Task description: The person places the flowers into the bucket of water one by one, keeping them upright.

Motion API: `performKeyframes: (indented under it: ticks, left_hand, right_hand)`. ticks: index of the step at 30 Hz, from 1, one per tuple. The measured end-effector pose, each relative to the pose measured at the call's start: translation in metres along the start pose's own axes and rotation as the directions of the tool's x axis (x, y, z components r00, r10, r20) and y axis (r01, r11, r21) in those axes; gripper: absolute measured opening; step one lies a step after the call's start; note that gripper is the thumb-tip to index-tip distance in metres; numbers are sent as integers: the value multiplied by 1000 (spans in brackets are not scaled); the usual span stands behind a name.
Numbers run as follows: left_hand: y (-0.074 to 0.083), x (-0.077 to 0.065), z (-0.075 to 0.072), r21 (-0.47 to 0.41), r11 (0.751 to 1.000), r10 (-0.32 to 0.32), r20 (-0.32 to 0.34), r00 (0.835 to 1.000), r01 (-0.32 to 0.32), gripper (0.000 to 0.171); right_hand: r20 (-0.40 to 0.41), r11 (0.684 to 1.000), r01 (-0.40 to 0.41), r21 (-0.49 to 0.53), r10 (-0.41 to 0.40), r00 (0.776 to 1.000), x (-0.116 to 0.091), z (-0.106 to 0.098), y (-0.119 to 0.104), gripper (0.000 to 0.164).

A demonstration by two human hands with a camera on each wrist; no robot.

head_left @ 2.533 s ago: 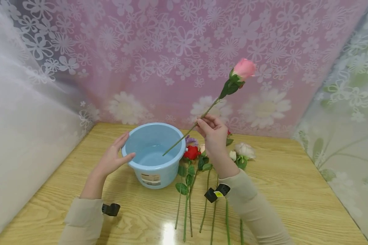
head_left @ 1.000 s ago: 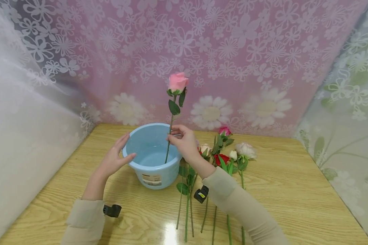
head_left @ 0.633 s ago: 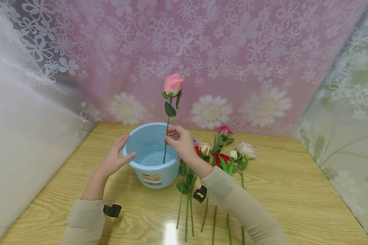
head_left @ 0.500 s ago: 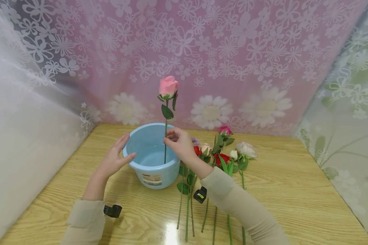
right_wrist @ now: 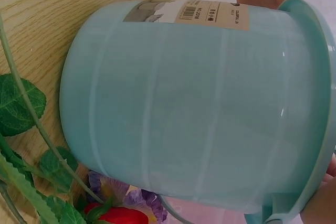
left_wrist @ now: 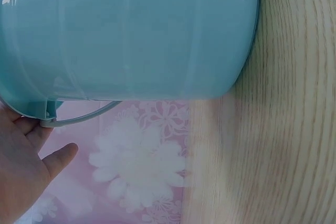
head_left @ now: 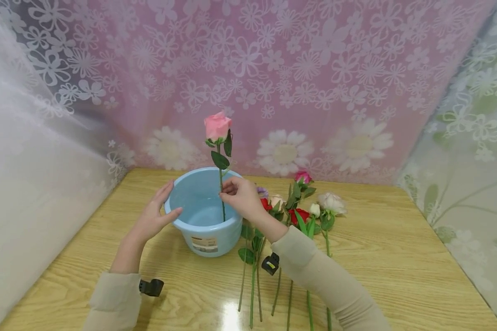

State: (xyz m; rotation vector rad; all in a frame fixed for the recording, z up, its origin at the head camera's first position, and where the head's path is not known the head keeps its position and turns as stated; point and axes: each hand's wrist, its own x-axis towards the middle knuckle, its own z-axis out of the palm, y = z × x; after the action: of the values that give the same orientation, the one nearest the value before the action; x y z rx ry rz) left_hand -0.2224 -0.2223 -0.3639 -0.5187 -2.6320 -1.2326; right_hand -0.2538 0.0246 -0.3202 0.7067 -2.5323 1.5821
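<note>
A light blue plastic bucket (head_left: 228,239) with a label on its front stands on the table. At its left rim my left hand (head_left: 153,211) rests with fingers and thumb spread; in the left wrist view the fingers lie beside the handle mount. My right hand (head_left: 244,197) reaches over the right rim and pinches the stem of a pink rose (head_left: 217,128) between thumb and fingers. The rose is nearly upright, its bloom high above the bucket and its lower stem inside. In the right wrist view the bucket (right_wrist: 184,108) hides most of that hand.
Several artificial flowers lie on the wooden table (head_left: 397,257) to the right of the bucket, among them a red rose (head_left: 299,216), a white rose (head_left: 332,202) and a magenta rose (head_left: 303,176). Their stems point toward the near edge. A pink floral curtain (head_left: 269,69) hangs behind.
My right hand has brought the pink rose left over the bucket, turned it from slanted to nearly upright and lowered it. The left hand has stayed at the rim.
</note>
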Motion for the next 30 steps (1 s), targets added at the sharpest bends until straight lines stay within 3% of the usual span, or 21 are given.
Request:
performKeyframes:
  ticks: [12,26,30]
  left_hand:
    - [-1,-1,0,-4,1000,18,-15,1000,-18,74]
    - [-1,-1,1,-9,1000,9,-15,1000,-9,73]
    - [0,-2,1,-10,1000,11,-10,1000,-11,73]
  right_hand:
    - [18,999,3,-52,-2,1000,1,0,0,12]
    - [-54,999,19,-29,-20,998,-1,3,3,12]
    - [-69,998,60,-5,-61,996,-5,2,4,12]
